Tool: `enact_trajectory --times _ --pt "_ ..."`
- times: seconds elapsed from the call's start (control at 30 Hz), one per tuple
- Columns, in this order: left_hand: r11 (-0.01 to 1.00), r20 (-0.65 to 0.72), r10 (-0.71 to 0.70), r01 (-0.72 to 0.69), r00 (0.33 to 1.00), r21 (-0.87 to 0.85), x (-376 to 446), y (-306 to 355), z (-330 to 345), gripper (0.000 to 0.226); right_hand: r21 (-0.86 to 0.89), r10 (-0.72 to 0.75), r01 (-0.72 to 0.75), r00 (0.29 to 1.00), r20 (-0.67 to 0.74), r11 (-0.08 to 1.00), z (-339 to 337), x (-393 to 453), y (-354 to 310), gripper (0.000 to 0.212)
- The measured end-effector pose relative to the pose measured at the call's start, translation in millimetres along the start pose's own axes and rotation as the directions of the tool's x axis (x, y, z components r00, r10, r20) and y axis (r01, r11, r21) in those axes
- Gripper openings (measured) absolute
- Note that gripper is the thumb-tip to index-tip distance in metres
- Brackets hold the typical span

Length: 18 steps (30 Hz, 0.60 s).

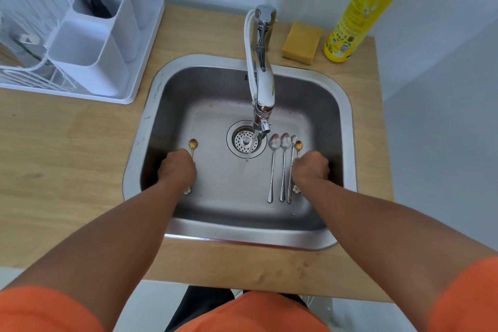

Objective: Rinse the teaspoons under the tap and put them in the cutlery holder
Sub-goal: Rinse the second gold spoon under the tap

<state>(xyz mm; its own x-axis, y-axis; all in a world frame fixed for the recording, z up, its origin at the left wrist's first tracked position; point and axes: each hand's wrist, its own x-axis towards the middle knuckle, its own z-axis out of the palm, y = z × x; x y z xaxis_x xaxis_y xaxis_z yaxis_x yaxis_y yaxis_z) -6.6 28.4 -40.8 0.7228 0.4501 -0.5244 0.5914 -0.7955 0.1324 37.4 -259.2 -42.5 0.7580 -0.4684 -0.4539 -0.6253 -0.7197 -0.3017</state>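
Observation:
In the steel sink (347,116), my left hand (176,168) grips a gold teaspoon (193,144) by its handle; the bowl points away and a flower end shows below my wrist. My right hand (311,167) grips a second gold teaspoon (298,145) at the right. Three silver teaspoons (282,167) lie side by side on the sink floor just left of my right hand. A thin stream of water runs from the tap (263,89) onto the drain strainer (245,141). The white cutlery holder (89,43) stands on the dish rack at the back left.
A white dish rack (140,62) with dishes fills the back left of the wooden counter (67,156). A yellow sponge (301,42) and a yellow dish-soap bottle (361,11) stand behind the sink on the right.

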Motion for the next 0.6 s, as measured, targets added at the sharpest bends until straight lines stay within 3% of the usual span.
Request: enact_trajectory --times 0.17,0.43,0.6 --pt "1.0 0.058 -0.005 0.006 0.998 -0.008 -1.3 3.9 -3.6 0.014 0.043 -0.044 0.043 0.999 0.017 0.998 -0.9 -9.2 9.4 0.021" --pt "0.997 0.114 0.055 -0.05 0.992 -0.051 -26.5 30.2 -8.2 0.018 0.092 -0.16 0.157 0.987 0.023 0.983 -4.7 -27.3 6.1 0.021" --pt "0.985 0.14 0.128 -0.109 0.982 -0.132 -51.7 68.7 -3.3 0.026 0.21 -0.316 0.272 0.923 0.22 0.939 1.8 -40.8 -16.8 0.024"
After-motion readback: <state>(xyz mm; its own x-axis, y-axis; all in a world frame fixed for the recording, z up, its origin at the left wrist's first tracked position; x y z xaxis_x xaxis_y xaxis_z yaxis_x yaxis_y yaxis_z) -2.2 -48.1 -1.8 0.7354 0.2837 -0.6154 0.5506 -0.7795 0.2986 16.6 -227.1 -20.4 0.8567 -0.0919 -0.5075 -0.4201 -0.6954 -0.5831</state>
